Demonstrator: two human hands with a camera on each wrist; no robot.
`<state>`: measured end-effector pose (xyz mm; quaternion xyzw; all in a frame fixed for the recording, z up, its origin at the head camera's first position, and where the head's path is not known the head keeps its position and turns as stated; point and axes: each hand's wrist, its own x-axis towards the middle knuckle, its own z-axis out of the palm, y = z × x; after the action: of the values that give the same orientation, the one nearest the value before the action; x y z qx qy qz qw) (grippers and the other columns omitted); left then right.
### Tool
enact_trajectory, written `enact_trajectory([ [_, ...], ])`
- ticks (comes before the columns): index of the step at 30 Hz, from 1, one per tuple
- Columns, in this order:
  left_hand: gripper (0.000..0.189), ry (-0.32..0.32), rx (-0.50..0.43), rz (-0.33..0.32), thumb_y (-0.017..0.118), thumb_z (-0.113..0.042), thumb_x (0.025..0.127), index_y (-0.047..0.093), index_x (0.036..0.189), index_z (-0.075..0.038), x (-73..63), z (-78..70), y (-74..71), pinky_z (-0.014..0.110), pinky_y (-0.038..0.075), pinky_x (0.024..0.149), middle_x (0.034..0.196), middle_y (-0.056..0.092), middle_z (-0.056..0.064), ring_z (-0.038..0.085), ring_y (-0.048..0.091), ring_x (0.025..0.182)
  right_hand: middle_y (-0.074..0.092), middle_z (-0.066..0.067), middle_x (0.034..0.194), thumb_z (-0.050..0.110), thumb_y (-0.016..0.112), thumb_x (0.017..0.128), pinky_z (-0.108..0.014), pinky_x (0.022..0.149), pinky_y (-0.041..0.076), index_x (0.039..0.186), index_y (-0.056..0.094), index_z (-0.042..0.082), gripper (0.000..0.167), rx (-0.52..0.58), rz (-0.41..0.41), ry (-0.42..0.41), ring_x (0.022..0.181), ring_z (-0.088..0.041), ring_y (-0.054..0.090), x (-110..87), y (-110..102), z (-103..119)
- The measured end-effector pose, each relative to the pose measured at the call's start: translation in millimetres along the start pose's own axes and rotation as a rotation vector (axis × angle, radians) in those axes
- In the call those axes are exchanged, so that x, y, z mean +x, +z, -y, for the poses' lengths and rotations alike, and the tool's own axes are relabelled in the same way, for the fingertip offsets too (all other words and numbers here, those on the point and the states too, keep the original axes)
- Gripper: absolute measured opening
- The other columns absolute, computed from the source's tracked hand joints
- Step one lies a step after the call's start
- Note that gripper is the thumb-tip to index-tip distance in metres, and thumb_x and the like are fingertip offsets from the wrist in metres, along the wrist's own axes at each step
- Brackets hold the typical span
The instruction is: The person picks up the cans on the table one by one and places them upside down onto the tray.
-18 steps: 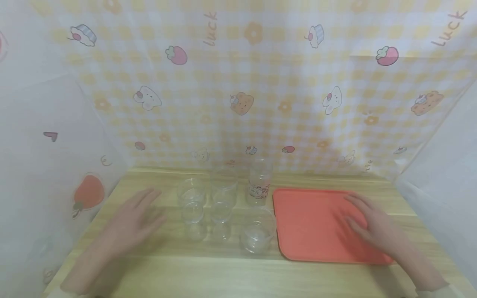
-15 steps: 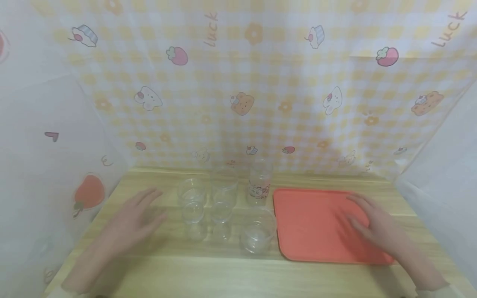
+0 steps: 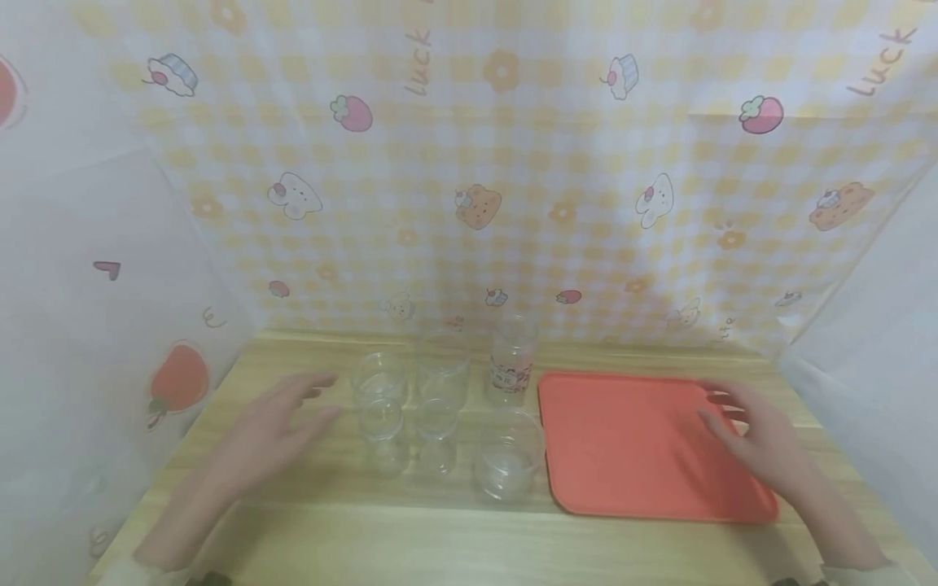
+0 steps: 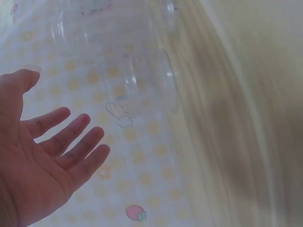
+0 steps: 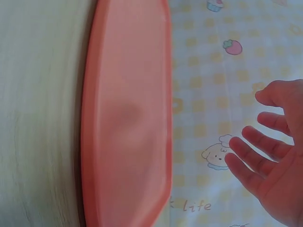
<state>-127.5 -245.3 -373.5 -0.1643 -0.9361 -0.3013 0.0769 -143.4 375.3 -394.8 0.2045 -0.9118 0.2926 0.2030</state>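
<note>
My left hand (image 3: 267, 435) hovers left of several clear cups, fingers spread and nothing in them. Nearest to it are a wide clear cup (image 3: 378, 378) behind and a small clear cup (image 3: 382, 423) in front. A tall clear cup (image 3: 442, 366), another small cup (image 3: 436, 427), a tall cup with a printed label (image 3: 511, 374) and a wide-rimmed clear vessel (image 3: 506, 468) stand further right. Over the right side of a red tray (image 3: 623, 448) hangs my right hand (image 3: 762, 439), its fingers loosely bent around nothing. Both wrist views show bare palms, the left hand (image 4: 42, 165) and the right hand (image 5: 274, 151).
The wooden table (image 3: 366, 545) runs back to a yellow checked cloth (image 3: 454, 146) with cartoon prints. Pale sheets (image 3: 59, 212) close off the left side and the right. The tray lies right of the cups, close beside the wide-rimmed vessel.
My left hand has shifted slightly right, toward the cups. The right hand has drifted a little to the right over the tray. Cups and tray stay put.
</note>
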Motion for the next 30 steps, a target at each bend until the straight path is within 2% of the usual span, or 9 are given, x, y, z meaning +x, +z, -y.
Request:
enact_trajectory([
  [3, 0.053, 0.023, -0.041, 0.016, 0.063, -0.041, 0.102, 0.053, 0.145, -0.013, 4.2, -4.1, 2.8, 0.067, 0.049, 0.091, 0.141, 0.056, 0.012, 0.038, 0.057, 0.121, 0.063, 0.002, 0.127, -0.002, 0.073, 0.092, -0.005, 0.083, 0.046, 0.129, 0.060, -0.004, 0.039, 0.056, 0.002, 0.048, 0.108, 0.009, 0.054, -1.2, -0.4, -0.7],
  [6, 0.054, 0.053, -0.069, 0.039, 0.065, -0.041, 0.100, 0.053, 0.146, -0.015, 9.6, -9.3, 5.7, 0.064, 0.049, 0.094, 0.142, 0.055, 0.009, 0.035, 0.056, 0.121, 0.057, 0.024, 0.124, -0.001, 0.072, 0.093, -0.007, 0.083, 0.048, 0.129, 0.061, -0.003, 0.038, 0.089, -0.005, 0.072, 0.107, 0.009, 0.055, -1.8, -0.4, -2.2],
  [8, 0.055, 0.096, -0.072, 0.050, 0.069, -0.039, 0.098, 0.053, 0.146, -0.016, 13.8, -12.8, 8.6, 0.060, 0.050, 0.095, 0.142, 0.055, 0.006, 0.032, 0.056, 0.121, 0.054, 0.031, 0.123, -0.001, 0.071, 0.093, -0.006, 0.082, 0.048, 0.129, 0.061, -0.004, 0.037, 0.106, -0.006, 0.086, 0.106, 0.008, 0.057, -1.8, -0.8, -3.3],
  [13, 0.058, 0.226, -0.011, 0.074, 0.077, -0.036, 0.092, 0.058, 0.143, -0.015, 20.2, -27.8, 15.3, 0.056, 0.050, 0.098, 0.140, 0.056, 0.003, 0.028, 0.056, 0.124, 0.057, 0.026, 0.122, 0.000, 0.070, 0.095, -0.006, 0.082, 0.048, 0.130, 0.060, -0.003, 0.037, 0.126, -0.002, 0.108, 0.106, 0.008, 0.058, -0.1, -2.3, -2.7],
  [18, 0.062, 0.329, 0.026, 0.127, 0.078, -0.036, 0.091, 0.058, 0.142, -0.009, 22.7, -40.9, 19.6, 0.052, 0.049, 0.101, 0.139, 0.057, 0.003, 0.027, 0.056, 0.125, 0.065, 0.004, 0.123, -0.001, 0.069, 0.095, -0.006, 0.082, 0.048, 0.130, 0.060, -0.004, 0.037, 0.130, 0.002, 0.110, 0.106, 0.008, 0.058, 2.2, -2.8, -0.2],
  [20, 0.060, 0.354, 0.031, 0.144, 0.079, -0.032, 0.090, 0.058, 0.141, -0.006, 23.4, -44.6, 20.1, 0.050, 0.050, 0.101, 0.138, 0.058, 0.004, 0.027, 0.056, 0.125, 0.065, 0.002, 0.123, -0.001, 0.069, 0.095, -0.006, 0.082, 0.048, 0.130, 0.059, -0.004, 0.037, 0.130, 0.004, 0.109, 0.106, 0.008, 0.058, 2.7, -2.6, 0.7],
  [26, 0.047, 0.383, 0.060, 0.151, 0.082, -0.014, 0.087, 0.066, 0.129, -0.001, 27.2, -49.5, 20.8, 0.043, 0.053, 0.099, 0.128, 0.063, 0.006, 0.026, 0.060, 0.119, 0.056, 0.026, 0.123, 0.000, 0.069, 0.095, -0.007, 0.082, 0.048, 0.130, 0.059, -0.005, 0.036, 0.138, 0.011, 0.095, 0.106, 0.007, 0.058, 1.7, -1.6, 2.2],
  [30, 0.045, 0.387, 0.088, 0.172, 0.082, -0.012, 0.087, 0.066, 0.127, 0.001, 29.6, -52.2, 18.8, 0.043, 0.054, 0.097, 0.125, 0.064, 0.008, 0.028, 0.062, 0.115, 0.056, 0.027, 0.123, -0.002, 0.069, 0.095, -0.007, 0.083, 0.048, 0.129, 0.059, -0.004, 0.036, 0.148, 0.008, 0.090, 0.106, 0.006, 0.058, 1.0, -1.1, 1.5],
])
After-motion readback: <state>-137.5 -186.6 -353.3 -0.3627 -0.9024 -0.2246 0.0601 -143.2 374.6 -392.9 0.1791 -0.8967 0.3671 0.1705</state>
